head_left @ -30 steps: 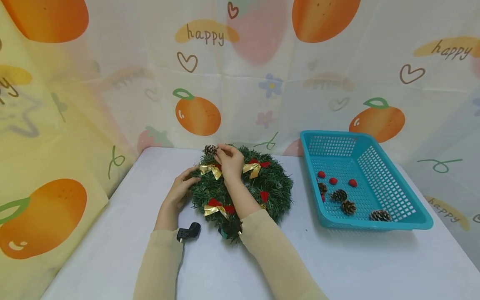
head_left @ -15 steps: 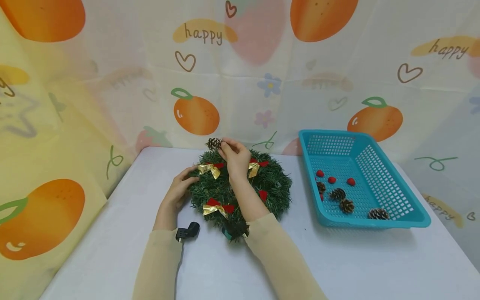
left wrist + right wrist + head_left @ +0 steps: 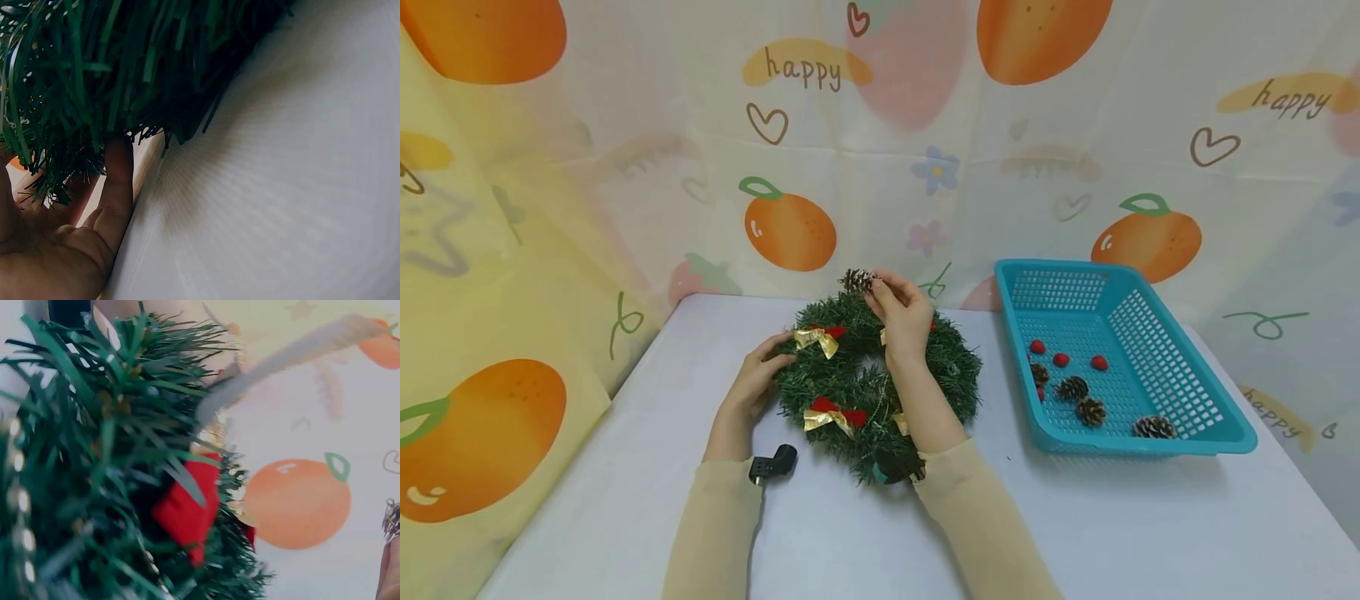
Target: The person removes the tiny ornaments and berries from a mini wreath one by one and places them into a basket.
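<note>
A green tinsel wreath (image 3: 820,383) with gold and red bows (image 3: 822,340) lies on the white table. My left hand (image 3: 756,379) holds its left edge; in the left wrist view, a finger (image 3: 117,187) reaches up against the wreath's underside, its tip partly hidden by the needles. Above the wreath's far side, my right hand (image 3: 904,321) pinches a frosted pine cone (image 3: 857,280) between thumb and fingers. In the right wrist view this pine cone (image 3: 392,520) shows only at the right edge, while a red bow (image 3: 190,512) and a bead string (image 3: 22,519) appear close up.
To the right stands a turquoise basket (image 3: 1206,383) holding pine cones (image 3: 1091,411) and small red balls (image 3: 1099,362). A printed cloth (image 3: 880,192) hangs right behind the table (image 3: 842,542). A black wrist camera (image 3: 775,462) sits by the left sleeve.
My right hand has moved right and slightly up with the pine cone, from the wreath's upper left bow to above its far middle. The left hand keeps its place on the wreath.
</note>
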`<state>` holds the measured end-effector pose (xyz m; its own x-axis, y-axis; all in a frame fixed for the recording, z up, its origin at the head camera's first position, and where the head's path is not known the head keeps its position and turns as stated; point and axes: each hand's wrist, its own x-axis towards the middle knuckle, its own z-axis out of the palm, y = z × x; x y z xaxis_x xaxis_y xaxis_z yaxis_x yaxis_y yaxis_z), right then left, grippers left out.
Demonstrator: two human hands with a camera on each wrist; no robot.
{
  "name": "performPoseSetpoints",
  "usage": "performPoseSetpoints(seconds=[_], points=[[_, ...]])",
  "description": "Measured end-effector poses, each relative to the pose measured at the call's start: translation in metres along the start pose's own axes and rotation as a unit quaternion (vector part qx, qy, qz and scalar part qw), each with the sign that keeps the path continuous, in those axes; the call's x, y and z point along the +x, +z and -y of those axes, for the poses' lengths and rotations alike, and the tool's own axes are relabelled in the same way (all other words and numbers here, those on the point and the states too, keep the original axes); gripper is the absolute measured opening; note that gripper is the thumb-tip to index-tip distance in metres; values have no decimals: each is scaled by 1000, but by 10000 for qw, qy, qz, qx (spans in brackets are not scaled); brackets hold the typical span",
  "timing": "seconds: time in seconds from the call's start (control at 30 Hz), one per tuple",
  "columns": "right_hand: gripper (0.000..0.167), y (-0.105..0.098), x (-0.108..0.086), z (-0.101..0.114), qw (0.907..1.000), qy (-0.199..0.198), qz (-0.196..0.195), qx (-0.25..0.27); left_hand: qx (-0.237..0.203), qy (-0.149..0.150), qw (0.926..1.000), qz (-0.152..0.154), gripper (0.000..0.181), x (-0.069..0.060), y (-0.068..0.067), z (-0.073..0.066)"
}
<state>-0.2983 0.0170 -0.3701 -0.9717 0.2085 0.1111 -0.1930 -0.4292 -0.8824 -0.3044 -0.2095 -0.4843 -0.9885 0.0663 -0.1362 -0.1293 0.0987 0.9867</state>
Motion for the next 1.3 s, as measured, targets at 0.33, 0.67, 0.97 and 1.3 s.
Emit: performPoseSetpoints(seconds=[0.33,0.67,0.97,1.3], points=[[30,-51,28,-21,9949,-837,439,341,-18,68,10000,45,58,1,-1,0],[20,-64,-3,48,9960,-737,-427,250,-38,48,10000,39,57,-1,-1,1],[16,-95,1,64,9924,-970,-706,291,-59,13,10000,33,58,-1,-1,-1],[10,-133,11,87,9776,-1259,-1353,1009,-118,-32,9999,8,58,-2,0,-1]])
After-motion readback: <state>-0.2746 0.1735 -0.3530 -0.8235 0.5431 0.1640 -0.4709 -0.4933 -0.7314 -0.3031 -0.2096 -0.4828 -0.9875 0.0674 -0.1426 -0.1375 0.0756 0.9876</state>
